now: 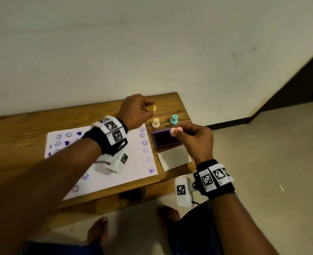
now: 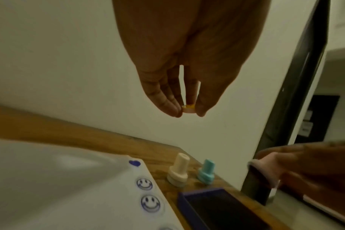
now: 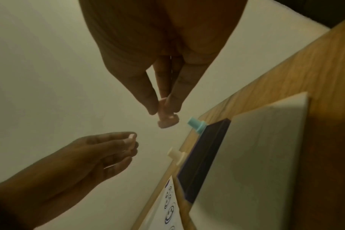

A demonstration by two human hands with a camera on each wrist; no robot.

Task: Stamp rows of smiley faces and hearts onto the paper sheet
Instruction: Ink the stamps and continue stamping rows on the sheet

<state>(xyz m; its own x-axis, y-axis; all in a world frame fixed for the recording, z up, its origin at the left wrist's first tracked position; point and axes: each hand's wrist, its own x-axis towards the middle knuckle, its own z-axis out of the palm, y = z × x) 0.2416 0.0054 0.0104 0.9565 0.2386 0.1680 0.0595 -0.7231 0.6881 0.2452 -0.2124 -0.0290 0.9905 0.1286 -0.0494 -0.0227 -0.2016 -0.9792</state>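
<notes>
The white paper sheet [image 1: 133, 162] lies on the wooden table, with blue smiley faces and hearts printed along its edges. My left hand [image 1: 148, 109] is raised beyond the sheet's far right corner and pinches a small yellow smiley-face disc [image 1: 151, 108], which shows a pinkish underside [image 2: 188, 109] in the left wrist view. My right hand [image 1: 179, 132] pinches the stem of a pink stamp [image 1: 176, 131] just above the far edge of the open purple ink pad [image 1: 165, 139]. The stamp's heart-shaped base [image 3: 167, 122] is seen from the right wrist.
A cream stamp [image 1: 155, 123] and a teal stamp [image 1: 174, 120] stand upright beyond the ink pad. The pad's pale lid [image 1: 174, 158] lies in front of it, by the table's right edge. A wall runs behind the table; my bare feet are below its front edge.
</notes>
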